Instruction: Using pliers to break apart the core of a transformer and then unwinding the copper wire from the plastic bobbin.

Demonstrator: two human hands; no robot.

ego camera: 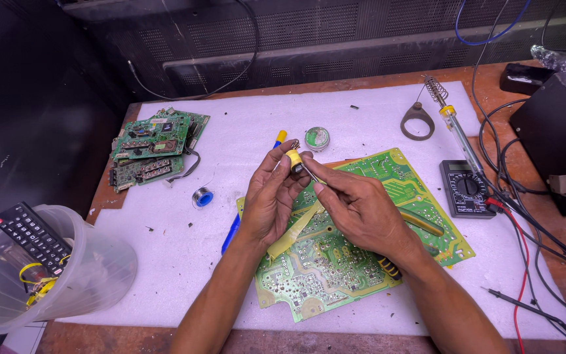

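Note:
My left hand (271, 196) pinches a small yellow electronic part (293, 159) between thumb and fingers, held up above a large green circuit board (335, 262). My right hand (358, 206) grips a thin metal tool (309, 172) whose tip meets the yellow part. A strip of yellow tape (293, 229) hangs below the hands over the board. The board lies solder side up on a white foam sheet (185, 249).
Stacked green boards (155, 144) lie far left, a solder spool (202, 196) and round tin (317, 138) nearby. A soldering iron on a coil stand (450, 118), a black multimeter (466, 188) with leads sit right. A clear tub with a remote control (31, 239) stands at left.

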